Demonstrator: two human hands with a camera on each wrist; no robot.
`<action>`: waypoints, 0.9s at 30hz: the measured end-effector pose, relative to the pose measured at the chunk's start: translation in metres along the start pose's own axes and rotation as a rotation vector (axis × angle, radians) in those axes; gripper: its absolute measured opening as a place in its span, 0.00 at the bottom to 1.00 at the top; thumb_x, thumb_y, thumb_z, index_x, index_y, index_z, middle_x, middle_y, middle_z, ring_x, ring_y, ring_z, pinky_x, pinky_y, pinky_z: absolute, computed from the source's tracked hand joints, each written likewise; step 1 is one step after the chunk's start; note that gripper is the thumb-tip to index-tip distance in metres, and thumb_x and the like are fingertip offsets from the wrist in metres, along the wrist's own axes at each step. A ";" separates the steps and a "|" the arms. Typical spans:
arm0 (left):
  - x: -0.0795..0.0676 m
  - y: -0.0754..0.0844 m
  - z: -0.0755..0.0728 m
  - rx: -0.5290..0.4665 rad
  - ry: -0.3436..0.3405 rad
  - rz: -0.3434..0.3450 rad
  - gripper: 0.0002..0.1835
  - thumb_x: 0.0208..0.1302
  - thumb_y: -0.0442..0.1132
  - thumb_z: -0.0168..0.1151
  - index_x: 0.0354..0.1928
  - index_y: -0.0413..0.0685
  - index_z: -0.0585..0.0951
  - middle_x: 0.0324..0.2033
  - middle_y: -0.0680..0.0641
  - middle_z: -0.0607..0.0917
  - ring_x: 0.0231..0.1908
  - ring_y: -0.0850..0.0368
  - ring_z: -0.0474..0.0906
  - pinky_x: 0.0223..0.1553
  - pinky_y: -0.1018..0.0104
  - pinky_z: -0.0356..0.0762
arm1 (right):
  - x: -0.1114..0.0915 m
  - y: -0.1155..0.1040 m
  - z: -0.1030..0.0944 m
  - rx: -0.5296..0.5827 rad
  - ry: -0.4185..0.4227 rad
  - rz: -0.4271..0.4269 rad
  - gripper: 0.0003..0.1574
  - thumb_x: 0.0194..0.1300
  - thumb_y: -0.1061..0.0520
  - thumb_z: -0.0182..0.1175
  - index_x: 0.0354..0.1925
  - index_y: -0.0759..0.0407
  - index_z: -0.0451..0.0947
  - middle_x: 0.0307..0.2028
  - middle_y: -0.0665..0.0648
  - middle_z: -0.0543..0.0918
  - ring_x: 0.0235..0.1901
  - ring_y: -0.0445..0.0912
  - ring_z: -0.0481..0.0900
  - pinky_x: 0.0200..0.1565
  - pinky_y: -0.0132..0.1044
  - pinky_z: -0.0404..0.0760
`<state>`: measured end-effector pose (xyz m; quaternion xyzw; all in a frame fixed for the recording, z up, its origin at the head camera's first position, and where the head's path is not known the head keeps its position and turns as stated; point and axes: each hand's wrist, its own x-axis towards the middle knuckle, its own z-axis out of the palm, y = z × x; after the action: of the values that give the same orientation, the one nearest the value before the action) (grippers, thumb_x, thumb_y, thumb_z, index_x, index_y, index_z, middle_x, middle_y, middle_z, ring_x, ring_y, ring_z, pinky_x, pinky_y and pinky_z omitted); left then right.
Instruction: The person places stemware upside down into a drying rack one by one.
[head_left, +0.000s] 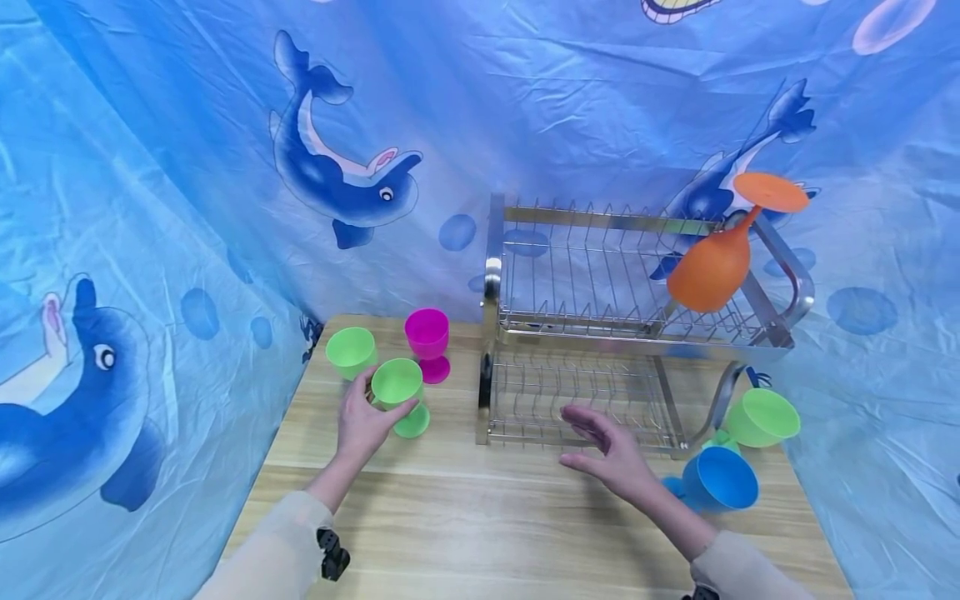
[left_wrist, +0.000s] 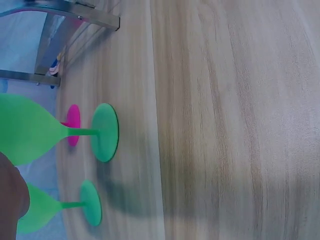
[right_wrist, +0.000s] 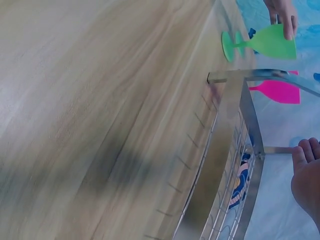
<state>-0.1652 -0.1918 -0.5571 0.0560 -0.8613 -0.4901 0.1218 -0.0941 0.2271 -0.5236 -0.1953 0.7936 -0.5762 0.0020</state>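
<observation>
Grasping: on the left hand (head_left: 363, 421), I see thumb and fingers round the bowl of a green goblet (head_left: 397, 385), between seven and eight o'clock from the centre of my head view; I can't tell whether its foot touches the table (head_left: 480, 533). The right hand (head_left: 611, 458) holds nothing, fingers loosely bent, thumb apart. From that hand I have a blue cup (head_left: 722, 480) at three o'clock and, just past it, a light-green cup (head_left: 763, 418) between two and three. From the held goblet, another goblet (head_left: 351, 350), also green, stands at ten o'clock, and a pink goblet (head_left: 427, 333) at one. At the right hand's twelve stands the two-tier metal rack (head_left: 637, 340), its top shelf bearing an orange goblet (head_left: 708, 271), foot uppermost, at one o'clock. Behind hangs a blue dolphin-print sheet (head_left: 570, 125).
</observation>
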 end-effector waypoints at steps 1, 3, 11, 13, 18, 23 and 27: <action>0.000 0.001 -0.001 -0.004 -0.003 -0.002 0.52 0.48 0.46 0.90 0.73 0.41 0.71 0.66 0.37 0.78 0.67 0.38 0.74 0.69 0.43 0.76 | 0.000 0.000 0.002 0.007 -0.005 0.000 0.41 0.64 0.67 0.75 0.72 0.70 0.71 0.68 0.72 0.78 0.69 0.59 0.77 0.70 0.36 0.77; -0.001 0.004 -0.004 -0.015 -0.018 -0.012 0.52 0.49 0.46 0.89 0.73 0.41 0.71 0.66 0.37 0.78 0.68 0.38 0.74 0.69 0.43 0.77 | 0.001 0.001 0.005 0.013 -0.012 0.007 0.41 0.64 0.66 0.75 0.71 0.70 0.71 0.68 0.71 0.78 0.69 0.59 0.77 0.69 0.36 0.77; -0.013 0.036 -0.040 -0.063 -0.119 -0.070 0.49 0.53 0.50 0.87 0.74 0.47 0.71 0.67 0.39 0.78 0.69 0.42 0.74 0.71 0.47 0.76 | 0.009 -0.010 0.019 0.022 -0.048 0.057 0.44 0.63 0.59 0.78 0.72 0.65 0.72 0.70 0.67 0.78 0.69 0.63 0.76 0.70 0.36 0.76; -0.016 0.047 -0.049 -0.100 -0.144 -0.067 0.48 0.54 0.49 0.87 0.74 0.47 0.71 0.67 0.41 0.79 0.68 0.44 0.76 0.72 0.50 0.76 | 0.012 -0.016 0.023 0.019 -0.059 0.056 0.45 0.62 0.58 0.79 0.73 0.63 0.73 0.70 0.65 0.78 0.70 0.62 0.76 0.70 0.38 0.76; -0.026 0.071 -0.063 -0.179 -0.197 -0.031 0.45 0.56 0.42 0.86 0.73 0.45 0.72 0.67 0.43 0.80 0.66 0.47 0.78 0.68 0.67 0.76 | 0.020 -0.028 0.037 -0.005 -0.091 0.006 0.45 0.61 0.57 0.81 0.72 0.61 0.75 0.69 0.62 0.80 0.69 0.58 0.78 0.70 0.41 0.77; -0.039 0.092 -0.064 -0.258 -0.255 0.021 0.43 0.56 0.37 0.84 0.73 0.43 0.73 0.65 0.42 0.81 0.61 0.53 0.81 0.61 0.76 0.78 | 0.032 -0.039 0.052 -0.052 -0.124 -0.028 0.44 0.59 0.54 0.82 0.70 0.58 0.77 0.67 0.57 0.83 0.65 0.54 0.82 0.69 0.43 0.79; -0.046 0.105 -0.056 -0.326 -0.294 0.035 0.42 0.55 0.34 0.84 0.72 0.43 0.73 0.61 0.41 0.82 0.56 0.57 0.83 0.59 0.73 0.82 | 0.042 -0.045 0.061 -0.077 -0.146 -0.045 0.42 0.59 0.52 0.82 0.69 0.57 0.79 0.65 0.56 0.84 0.63 0.53 0.84 0.68 0.45 0.81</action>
<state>-0.1032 -0.1744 -0.4466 -0.0515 -0.7799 -0.6237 0.0110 -0.1051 0.1461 -0.4934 -0.2546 0.8083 -0.5294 0.0394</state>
